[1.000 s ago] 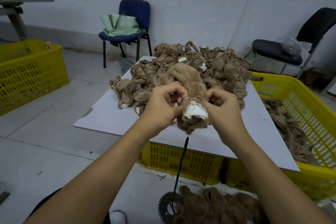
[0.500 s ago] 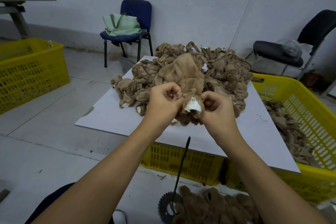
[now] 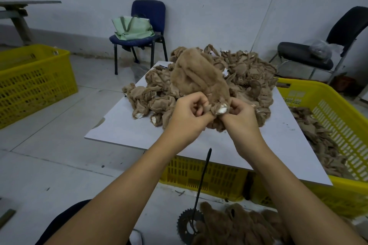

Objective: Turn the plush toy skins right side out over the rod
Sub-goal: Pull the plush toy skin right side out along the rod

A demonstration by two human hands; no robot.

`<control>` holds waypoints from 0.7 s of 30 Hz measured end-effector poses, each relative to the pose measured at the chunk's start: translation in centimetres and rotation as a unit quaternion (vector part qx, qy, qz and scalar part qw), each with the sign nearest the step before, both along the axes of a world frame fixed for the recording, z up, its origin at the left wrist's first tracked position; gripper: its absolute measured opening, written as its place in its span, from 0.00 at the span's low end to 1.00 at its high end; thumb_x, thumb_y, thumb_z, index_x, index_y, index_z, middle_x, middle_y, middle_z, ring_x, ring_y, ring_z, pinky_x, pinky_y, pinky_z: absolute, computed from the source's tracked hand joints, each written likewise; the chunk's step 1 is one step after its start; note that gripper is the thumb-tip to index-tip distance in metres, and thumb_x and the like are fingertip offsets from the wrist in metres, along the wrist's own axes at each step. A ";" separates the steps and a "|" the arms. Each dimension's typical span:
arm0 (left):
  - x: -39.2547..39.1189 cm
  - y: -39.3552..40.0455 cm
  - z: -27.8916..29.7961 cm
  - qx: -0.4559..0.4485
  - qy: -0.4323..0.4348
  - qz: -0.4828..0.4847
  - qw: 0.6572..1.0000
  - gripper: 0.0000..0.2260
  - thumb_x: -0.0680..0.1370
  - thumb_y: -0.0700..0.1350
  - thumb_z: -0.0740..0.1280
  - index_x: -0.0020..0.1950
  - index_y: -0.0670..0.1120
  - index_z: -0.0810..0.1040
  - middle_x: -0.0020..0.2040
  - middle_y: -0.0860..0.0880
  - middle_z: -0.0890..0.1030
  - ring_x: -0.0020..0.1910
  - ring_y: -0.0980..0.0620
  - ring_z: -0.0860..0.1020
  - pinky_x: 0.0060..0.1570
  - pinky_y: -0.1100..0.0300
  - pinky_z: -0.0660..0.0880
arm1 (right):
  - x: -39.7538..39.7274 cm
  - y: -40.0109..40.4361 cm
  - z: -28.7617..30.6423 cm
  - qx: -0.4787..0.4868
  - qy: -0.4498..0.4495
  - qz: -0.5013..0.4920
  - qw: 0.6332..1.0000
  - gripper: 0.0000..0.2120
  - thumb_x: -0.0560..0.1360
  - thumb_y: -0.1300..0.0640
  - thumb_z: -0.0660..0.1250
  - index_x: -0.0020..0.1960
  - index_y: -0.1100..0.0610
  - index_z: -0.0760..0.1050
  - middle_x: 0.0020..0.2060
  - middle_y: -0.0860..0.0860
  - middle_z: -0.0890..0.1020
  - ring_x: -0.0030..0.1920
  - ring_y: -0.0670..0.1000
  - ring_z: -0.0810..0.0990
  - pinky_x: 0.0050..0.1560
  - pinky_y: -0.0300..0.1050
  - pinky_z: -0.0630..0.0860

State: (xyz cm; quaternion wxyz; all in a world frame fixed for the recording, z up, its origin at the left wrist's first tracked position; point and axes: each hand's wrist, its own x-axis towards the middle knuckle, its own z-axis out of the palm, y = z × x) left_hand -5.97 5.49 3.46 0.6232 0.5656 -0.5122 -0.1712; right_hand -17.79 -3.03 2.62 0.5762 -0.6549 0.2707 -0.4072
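Skin: the plush skin (image 3: 199, 77) now rises higher, furry side out, above the table's (image 3: 123, 129) near edge.
Hands: left hand (image 3: 187, 115) and right hand (image 3: 242, 117) both pinch its bunched white-lined opening.
Rod: the rod (image 3: 203, 175) stands bare below.
Meaning: this skin looks nearly turned.

Both arms reach forward — left hand (image 3: 186, 117) and right hand (image 3: 242, 118) curled, side by side.

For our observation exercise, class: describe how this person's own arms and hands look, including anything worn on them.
Both forearms are bare up to the frame's lower edge, with no sleeves showing. The left hand and right hand wear no gloves, and no rings, watch or bracelets are visible. Fingernails look short and unpainted. A dark garment shows by the left arm.
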 end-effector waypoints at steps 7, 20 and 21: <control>1.9 -1.1 -0.6 0.008 0.097 0.121 0.988 0.20 0.71 0.26 0.66 0.28 0.47 0.64 0.25 0.50 0.64 0.27 0.52 0.65 0.26 0.56 0.67 | -1.1 0.2 1.2 -0.021 0.067 0.218 0.973 0.15 0.74 0.72 0.70 0.58 0.61 0.77 0.46 0.57 0.87 0.49 0.54 0.86 0.51 0.41 0.81; 1.5 -0.5 0.1 0.065 0.207 -0.005 0.976 0.08 0.69 0.39 0.67 0.31 0.45 0.73 0.30 0.47 0.72 0.32 0.50 0.73 0.30 0.59 0.71 | -2.1 -0.5 1.8 -0.102 0.050 0.160 0.980 0.15 0.64 0.62 0.80 0.48 0.56 0.79 0.38 0.53 0.87 0.43 0.52 0.87 0.45 0.38 0.81; 1.4 -0.3 0.4 0.065 0.213 -0.027 0.975 0.06 0.68 0.39 0.67 0.32 0.45 0.73 0.33 0.45 0.72 0.34 0.50 0.73 0.30 0.61 0.70 | -2.3 -0.6 1.9 -0.095 0.046 0.163 0.981 0.16 0.64 0.61 0.79 0.49 0.56 0.79 0.38 0.53 0.87 0.43 0.52 0.87 0.45 0.37 0.81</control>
